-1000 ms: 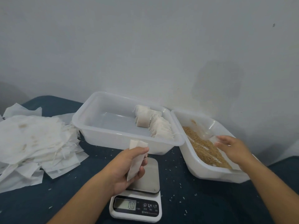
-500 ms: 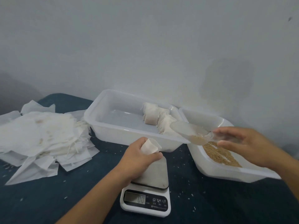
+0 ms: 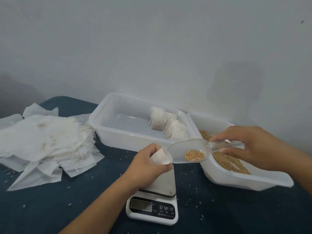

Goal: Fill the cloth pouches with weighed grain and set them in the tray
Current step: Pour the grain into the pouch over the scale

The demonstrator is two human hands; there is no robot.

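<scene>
the left hand pinches one open cloth pouch above one scale; the right hand grips one clear scoop of grain at its mouth. two white tubs (one tray of filled pouches, one grain tub) and one pile of empty pouches sit on a dark blue surface by a pale wall.

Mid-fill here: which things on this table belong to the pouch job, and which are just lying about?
In the job:
- open pouch, in left hand
- scoop with grain, in right hand
- grain tub
- scale
- tray of filled pouches
- empty pouch pile

Lying about:
- spilled grains on the cloth
</scene>
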